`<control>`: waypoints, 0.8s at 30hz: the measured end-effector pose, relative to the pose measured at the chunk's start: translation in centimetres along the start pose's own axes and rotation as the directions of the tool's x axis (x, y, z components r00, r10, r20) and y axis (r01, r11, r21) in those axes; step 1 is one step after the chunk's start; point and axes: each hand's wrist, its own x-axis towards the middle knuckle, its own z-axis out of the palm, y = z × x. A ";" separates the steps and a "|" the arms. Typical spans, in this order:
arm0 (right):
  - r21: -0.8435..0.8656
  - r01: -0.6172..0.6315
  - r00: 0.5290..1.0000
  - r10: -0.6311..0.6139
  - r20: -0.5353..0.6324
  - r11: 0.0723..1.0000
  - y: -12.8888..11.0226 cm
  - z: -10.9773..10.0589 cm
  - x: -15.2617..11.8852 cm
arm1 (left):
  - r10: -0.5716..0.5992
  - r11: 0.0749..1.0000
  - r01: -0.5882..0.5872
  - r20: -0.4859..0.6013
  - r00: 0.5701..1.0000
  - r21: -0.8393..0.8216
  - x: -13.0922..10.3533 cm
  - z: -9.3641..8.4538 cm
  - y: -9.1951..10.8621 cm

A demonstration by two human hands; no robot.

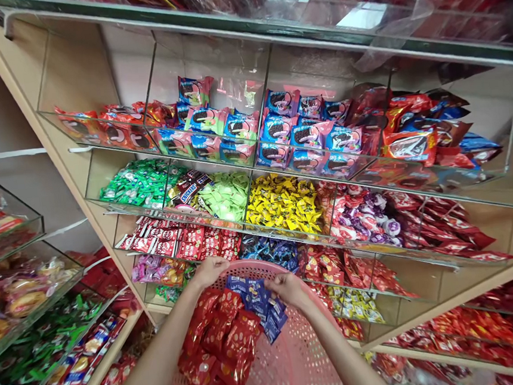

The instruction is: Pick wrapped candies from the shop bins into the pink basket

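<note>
A pink perforated basket (pixel 294 369) is held below the shelves at the lower middle. My left hand (pixel 210 271) is closed on the basket's far rim at its left side. Inside the basket, red candy packets (pixel 220 345) fill the left part, and small blue packets (pixel 257 300) lie in a cluster near the far wall. My right hand (pixel 286 288) is at the right edge of the blue packets, its fingers pinched together; a blue packet appears to touch the fingertips. The right part of the basket's bottom shows bare.
Tilted glass shelves (pixel 214 220) hold green candies (pixel 141 184), yellow candies (pixel 282 205), blue wrapped cookies (pixel 309 134) and dark blue packets (pixel 268 252) just beyond the basket. More shelves with snacks (pixel 27 290) stand at the left, and red packets (pixel 470 329) at lower right.
</note>
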 end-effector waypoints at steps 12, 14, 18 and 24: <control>-0.483 -0.201 0.929 0.010 -0.370 0.852 -1.5 -4.3 8.0 | 0.001 1.000 -0.001 0.007 1.000 -0.006 -0.2 0.1 0.3; -0.475 -0.251 0.920 0.054 -0.389 0.843 -1.6 -3.7 9.0 | 0.006 1.000 -0.006 0.000 1.000 -0.004 -0.1 0.1 0.2; -0.457 -0.298 0.904 0.093 -0.418 0.838 -1.7 -3.4 9.4 | 0.010 1.000 -0.010 -0.006 1.000 -0.001 0.0 0.1 0.3; -0.452 -0.207 0.900 -0.012 -0.436 0.867 -1.9 -4.6 6.3 | 0.003 1.000 -0.003 -0.007 1.000 -0.030 -0.1 0.0 0.3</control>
